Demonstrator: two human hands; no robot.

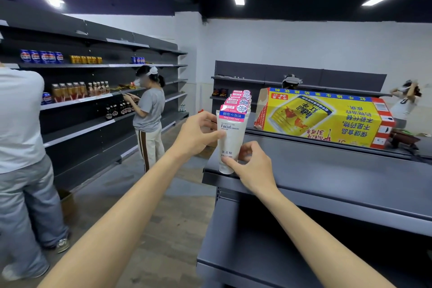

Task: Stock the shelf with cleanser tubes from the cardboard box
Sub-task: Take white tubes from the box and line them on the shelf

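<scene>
A row of several white cleanser tubes with pink tops (239, 98) stands one behind another at the left end of the dark shelf (327, 170). My left hand (198, 133) grips the front tube (231, 138) at its upper left side. My right hand (252, 166) pinches the same tube near its cap end at the shelf's front edge. A yellow cardboard box (325, 117) lies on its side on the shelf top, to the right of the tubes.
A person in a grey shirt (149, 114) stands in the aisle ahead, and another in a white shirt (21, 142) stands close on my left. Drink shelves (93, 91) line the left wall. A lower shelf (257, 252) sits below my arms.
</scene>
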